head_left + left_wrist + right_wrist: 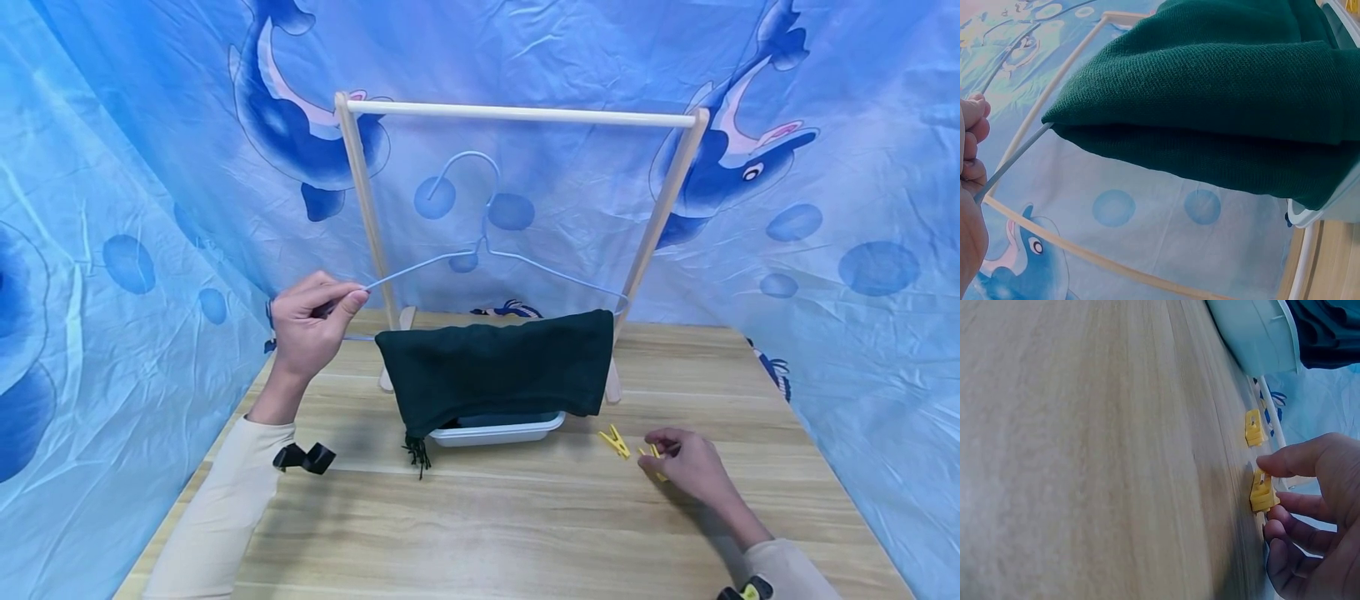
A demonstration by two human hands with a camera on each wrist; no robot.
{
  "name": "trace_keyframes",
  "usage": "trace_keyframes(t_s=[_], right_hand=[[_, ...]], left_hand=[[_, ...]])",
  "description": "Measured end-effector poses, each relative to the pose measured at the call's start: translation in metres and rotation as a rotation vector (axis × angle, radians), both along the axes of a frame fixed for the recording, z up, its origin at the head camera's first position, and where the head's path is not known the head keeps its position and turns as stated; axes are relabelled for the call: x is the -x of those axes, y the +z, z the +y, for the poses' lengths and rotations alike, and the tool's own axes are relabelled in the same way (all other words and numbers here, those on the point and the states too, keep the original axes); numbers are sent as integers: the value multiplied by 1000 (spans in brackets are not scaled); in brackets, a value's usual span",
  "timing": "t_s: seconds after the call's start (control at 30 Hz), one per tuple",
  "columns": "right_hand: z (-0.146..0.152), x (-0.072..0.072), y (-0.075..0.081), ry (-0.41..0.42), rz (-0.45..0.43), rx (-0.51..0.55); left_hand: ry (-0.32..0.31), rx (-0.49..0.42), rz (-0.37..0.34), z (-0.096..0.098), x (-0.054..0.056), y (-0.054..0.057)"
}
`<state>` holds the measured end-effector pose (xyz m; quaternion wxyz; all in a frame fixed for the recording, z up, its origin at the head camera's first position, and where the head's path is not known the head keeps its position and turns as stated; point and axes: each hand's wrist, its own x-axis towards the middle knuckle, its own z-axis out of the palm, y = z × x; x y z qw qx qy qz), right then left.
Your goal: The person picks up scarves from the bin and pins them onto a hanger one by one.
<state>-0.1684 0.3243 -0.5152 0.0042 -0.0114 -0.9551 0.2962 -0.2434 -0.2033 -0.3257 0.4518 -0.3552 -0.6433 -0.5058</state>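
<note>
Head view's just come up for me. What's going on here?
A person's left hand grips one end of a wire hanger, with a dark green cloth draped over its lower bar, above a white bin. The right hand pinches a yellow clothespin down by the table; a second clothespin lies nearby. The hanger's hook is not on the top rail of the wooden rack behind.
</note>
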Motion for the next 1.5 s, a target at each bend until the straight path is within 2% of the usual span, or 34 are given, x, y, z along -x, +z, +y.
trace_keyframes(t_s=[0.33, 0.6, 0.7, 0.87, 1.03, 1.27, 1.5], right_hand=[[1, 0, 1, 8, -2, -9], [6, -1, 21, 31, -28, 12], [6, -1, 30, 55, 28, 4], [6, 3, 49, 129, 182, -9], [3, 7, 70, 162, 292, 4], [-10, 9, 101, 183, 397, 19], [-24, 12, 133, 246, 466, 49]], left_hand=[[-4, 1, -4, -1, 0, -1], [-4, -3, -5, 0, 1, 1], [-3, -1, -7, 1, 0, 1], [-4, 0, -6, 2, 0, 2], [-5, -1, -5, 3, 1, 2], [0, 9, -9, 3, -1, 3], [-5, 8, -15, 3, -3, 2]])
